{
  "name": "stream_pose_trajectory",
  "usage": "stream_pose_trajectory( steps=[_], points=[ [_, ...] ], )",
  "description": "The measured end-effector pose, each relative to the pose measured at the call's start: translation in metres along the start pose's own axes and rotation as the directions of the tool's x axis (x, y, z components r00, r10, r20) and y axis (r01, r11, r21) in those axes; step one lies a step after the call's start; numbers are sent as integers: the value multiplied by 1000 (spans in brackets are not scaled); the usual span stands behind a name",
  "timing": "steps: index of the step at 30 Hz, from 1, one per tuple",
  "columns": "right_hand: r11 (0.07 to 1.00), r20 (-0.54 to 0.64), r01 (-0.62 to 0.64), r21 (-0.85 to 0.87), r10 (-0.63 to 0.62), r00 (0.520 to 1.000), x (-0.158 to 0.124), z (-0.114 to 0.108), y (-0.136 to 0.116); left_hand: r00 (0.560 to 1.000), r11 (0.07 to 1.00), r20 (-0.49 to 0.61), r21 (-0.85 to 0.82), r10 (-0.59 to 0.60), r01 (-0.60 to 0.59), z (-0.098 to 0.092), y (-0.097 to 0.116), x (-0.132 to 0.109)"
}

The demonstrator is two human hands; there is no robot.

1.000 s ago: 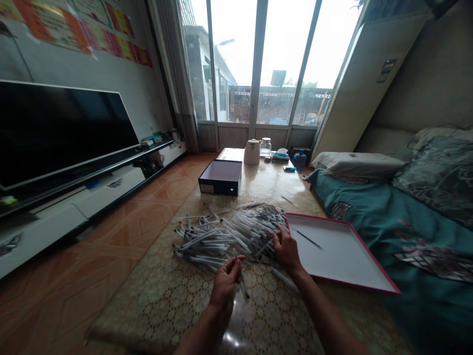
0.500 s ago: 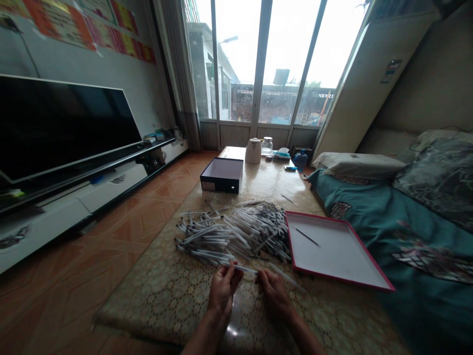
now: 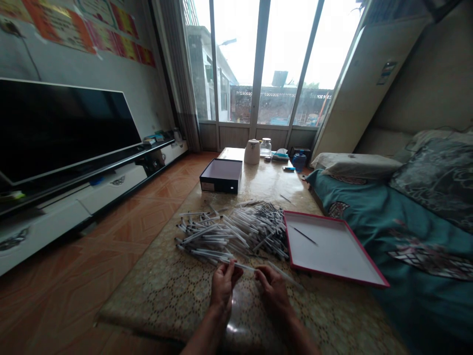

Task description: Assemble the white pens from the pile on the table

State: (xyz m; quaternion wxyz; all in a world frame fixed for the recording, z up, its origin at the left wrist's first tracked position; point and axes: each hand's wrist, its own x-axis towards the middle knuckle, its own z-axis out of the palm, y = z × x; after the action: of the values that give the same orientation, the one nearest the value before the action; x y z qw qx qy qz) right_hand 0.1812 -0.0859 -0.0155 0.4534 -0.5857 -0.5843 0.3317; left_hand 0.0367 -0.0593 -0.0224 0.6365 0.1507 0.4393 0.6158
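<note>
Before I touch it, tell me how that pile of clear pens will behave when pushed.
The pile of clear plastic pens will probably spread easily: thin round barrels lie loose and crisscrossed. Single pens look light and apt to roll on the glossy table cover. They seem stiff: the pen in the left hand looks straight.

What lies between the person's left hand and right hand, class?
In the head view, a thin clear plastic pen spans the gap between the left hand and the right hand, touching the fingers of both.
</note>
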Motion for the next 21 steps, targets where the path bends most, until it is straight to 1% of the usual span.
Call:
stream_pose_trajectory(
  steps=[4, 9, 13, 16, 19, 21],
  points=[
    [995, -3, 14, -99, -15, 1000, -2, 4, 4, 1000, 1000, 8, 1, -8, 8, -1, 1, -1],
    [997, -46, 52, -48, -54, 997, -2, 2, 7, 1000, 1000, 8, -3, 2, -2, 0, 1, -2],
    [996, -9, 46, -81, -47, 999, -3, 3, 8, 1000, 1000, -12, -28, -3, 3, 1, 2, -2],
    [992, -51, 69, -107, -74, 996, -5, 7, 10, 1000, 999, -20, -39, -9, 8, 1, 2, -2],
    [993, -98, 96, -63, -102, 990, -5, 9, 13, 1000, 999, -17, -42, -12, 11, 0, 2, -2],
    [993, -115, 99, -64, -106, 988, -5, 9, 14, 1000, 999, -11, -44, -6, 6, 0, 2, -2]
  ],
)
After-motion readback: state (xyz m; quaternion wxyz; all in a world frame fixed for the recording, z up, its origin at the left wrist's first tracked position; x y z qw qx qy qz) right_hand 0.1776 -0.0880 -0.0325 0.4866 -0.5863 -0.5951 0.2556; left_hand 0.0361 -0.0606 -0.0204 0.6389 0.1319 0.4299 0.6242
